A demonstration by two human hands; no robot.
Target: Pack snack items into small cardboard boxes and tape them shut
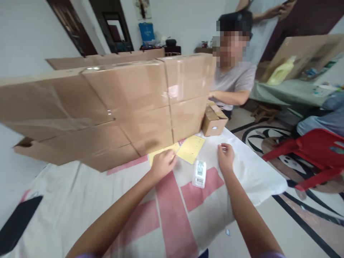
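Observation:
My left hand (pixel 163 163) is closed, its fingertips pinched together over the edge of a yellow sheet (pixel 192 147) with small dark dots. Whatever those fingers hold, if anything, is too small or blurred to make out. To the right, my right hand (pixel 226 157) rests at the table's edge with its fingers curled in; their inner side is mostly hidden. Between the two hands lies a small white plastic case (pixel 199 175) with a pale printed label, touched by neither.
A tall cardboard partition (pixel 139 107) stands across the cloth-covered table (pixel 107 215). A small cardboard box (pixel 214 120) sits at its right end, near a seated co-worker (pixel 233 79). A black flat object (pixel 20 222) lies far left; a red chair (pixel 319 154) stands right.

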